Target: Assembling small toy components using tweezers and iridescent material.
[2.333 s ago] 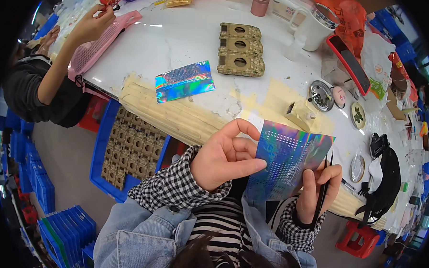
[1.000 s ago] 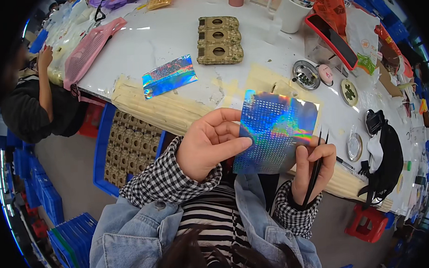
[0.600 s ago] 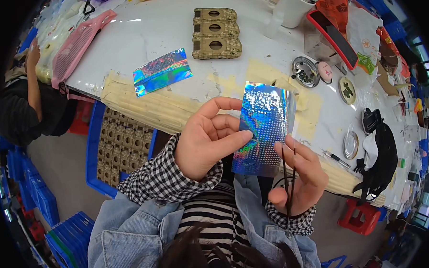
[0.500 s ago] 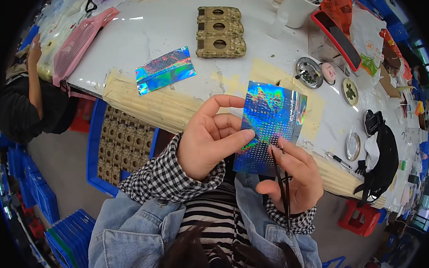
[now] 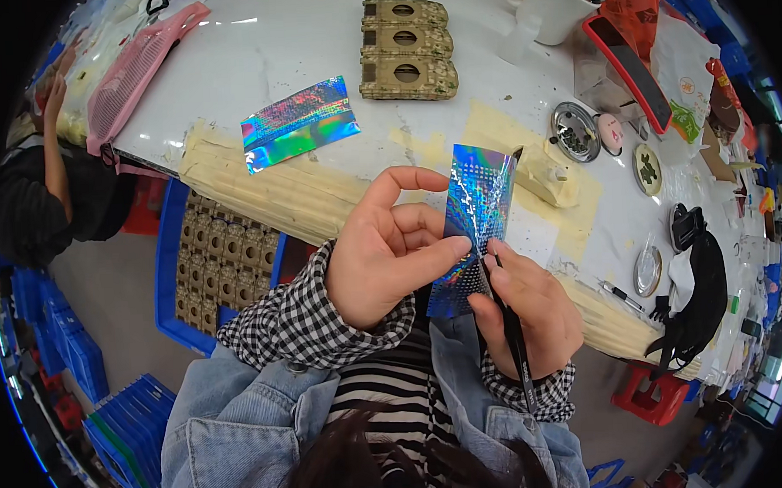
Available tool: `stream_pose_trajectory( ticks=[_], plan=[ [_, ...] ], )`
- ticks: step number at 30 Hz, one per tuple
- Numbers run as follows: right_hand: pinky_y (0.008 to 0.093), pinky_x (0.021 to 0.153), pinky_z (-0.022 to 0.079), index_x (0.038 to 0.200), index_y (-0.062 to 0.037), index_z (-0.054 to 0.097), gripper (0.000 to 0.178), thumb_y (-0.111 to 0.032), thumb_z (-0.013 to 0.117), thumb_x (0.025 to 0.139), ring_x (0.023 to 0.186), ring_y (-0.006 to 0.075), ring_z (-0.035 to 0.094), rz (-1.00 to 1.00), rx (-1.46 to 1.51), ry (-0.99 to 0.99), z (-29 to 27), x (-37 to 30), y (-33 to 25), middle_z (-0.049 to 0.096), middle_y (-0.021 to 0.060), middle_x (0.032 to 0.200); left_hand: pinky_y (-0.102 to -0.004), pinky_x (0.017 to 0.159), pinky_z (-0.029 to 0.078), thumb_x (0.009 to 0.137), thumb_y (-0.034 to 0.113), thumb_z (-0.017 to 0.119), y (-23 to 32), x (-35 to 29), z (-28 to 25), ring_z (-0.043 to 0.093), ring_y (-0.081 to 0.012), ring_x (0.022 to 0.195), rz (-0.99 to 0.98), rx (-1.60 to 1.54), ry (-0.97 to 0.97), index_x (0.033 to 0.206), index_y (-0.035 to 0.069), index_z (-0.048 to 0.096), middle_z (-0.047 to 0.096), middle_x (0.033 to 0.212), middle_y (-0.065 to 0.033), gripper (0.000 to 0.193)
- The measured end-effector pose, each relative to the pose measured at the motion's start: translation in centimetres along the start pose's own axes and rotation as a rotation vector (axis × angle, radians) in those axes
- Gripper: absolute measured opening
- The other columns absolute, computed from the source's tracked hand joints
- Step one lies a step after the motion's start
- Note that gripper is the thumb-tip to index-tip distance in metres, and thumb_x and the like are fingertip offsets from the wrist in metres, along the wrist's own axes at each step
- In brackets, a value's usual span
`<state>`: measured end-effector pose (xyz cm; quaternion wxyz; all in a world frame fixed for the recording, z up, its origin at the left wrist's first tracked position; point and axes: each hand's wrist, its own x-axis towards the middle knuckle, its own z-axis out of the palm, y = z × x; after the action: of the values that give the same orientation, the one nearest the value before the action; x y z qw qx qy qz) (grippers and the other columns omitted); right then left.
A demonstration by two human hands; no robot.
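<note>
My left hand [image 5: 379, 262] pinches a shiny holographic sticker sheet [image 5: 482, 188] by its left edge, thumb in front. Small marks in rows cover the sheet, which stands upright and looks bent lengthwise. Black tweezers [image 5: 515, 343] lie in my right hand [image 5: 538, 312], gripped between thumb and fingers, with their tips up against the lower middle of the sheet. Whether the tips have picked anything up is too small to tell. A second holographic sheet [image 5: 303, 124] lies on the table to the left. Beyond it stand three joined camouflage-patterned shells [image 5: 408, 67] with round holes.
Below the table's left edge, a blue crate [image 5: 168, 289] holds several camouflage shells. On the right are a tape-covered block [image 5: 549, 172], metal dishes [image 5: 575, 131], a red-cased phone [image 5: 628, 72], a white mug [image 5: 555, 14] and a black pouch [image 5: 703, 287]. A person's arm [image 5: 56, 163] shows far left.
The sheet has gone from broad and flat to narrower and bent, its right side turned back. My right hand has closed the tweezers and brought their tips to the sheet. The view has shifted slightly.
</note>
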<state>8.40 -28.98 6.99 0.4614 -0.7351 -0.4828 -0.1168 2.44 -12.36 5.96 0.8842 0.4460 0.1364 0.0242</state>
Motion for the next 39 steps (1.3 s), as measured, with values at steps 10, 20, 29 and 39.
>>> stream_pose_trajectory(
  ticks=[10, 20, 29, 39],
  plan=[
    [0.0347, 0.077, 0.055, 0.099, 0.0009, 0.06, 0.038, -0.003, 0.08, 0.066, 0.092, 0.0308, 0.066, 0.029, 0.012, 0.003, 0.3, 0.1, 0.3, 0.066, 0.0182, 0.093, -0.0225, 0.075, 0.048, 0.082, -0.005, 0.061, 0.1, 0.2, -0.1, 0.061, -0.0094, 0.084, -0.004, 0.007, 0.018, 0.123, 0.001, 0.034, 0.064, 0.088, -0.0064, 0.049],
    [0.0335, 0.075, 0.056, 0.098, 0.0008, 0.061, 0.037, -0.001, 0.079, 0.066, 0.091, 0.03, 0.066, 0.045, -0.002, -0.017, 0.3, 0.1, 0.3, 0.066, 0.0191, 0.094, -0.0225, 0.076, 0.049, 0.082, -0.005, 0.061, 0.1, 0.1, -0.5, 0.061, -0.0094, 0.086, 0.011, 0.001, -0.013, 0.122, 0.001, 0.035, 0.064, 0.09, -0.0065, 0.048],
    [0.0378, 0.077, 0.056, 0.095, 0.0034, 0.062, 0.034, -0.004, 0.079, 0.067, 0.09, 0.0316, 0.066, -0.037, -0.073, 0.025, 1.0, 0.2, 0.1, 0.065, 0.0184, 0.089, -0.0246, 0.076, 0.051, 0.083, -0.004, 0.061, -0.2, 0.4, -0.3, 0.063, -0.0133, 0.088, -0.082, -0.159, 0.021, 0.121, 0.0, 0.035, 0.065, 0.095, -0.0098, 0.046],
    [0.0382, 0.08, 0.056, 0.099, 0.0049, 0.065, 0.032, -0.003, 0.076, 0.07, 0.092, 0.0306, 0.065, -0.123, -0.248, -0.03, 1.0, 0.5, 0.1, 0.065, 0.0169, 0.092, -0.0233, 0.075, 0.051, 0.082, -0.004, 0.062, -0.3, 0.6, -0.3, 0.062, -0.0125, 0.088, -0.067, -0.167, 0.067, 0.119, 0.0, 0.038, 0.065, 0.096, -0.01, 0.044]
  ],
)
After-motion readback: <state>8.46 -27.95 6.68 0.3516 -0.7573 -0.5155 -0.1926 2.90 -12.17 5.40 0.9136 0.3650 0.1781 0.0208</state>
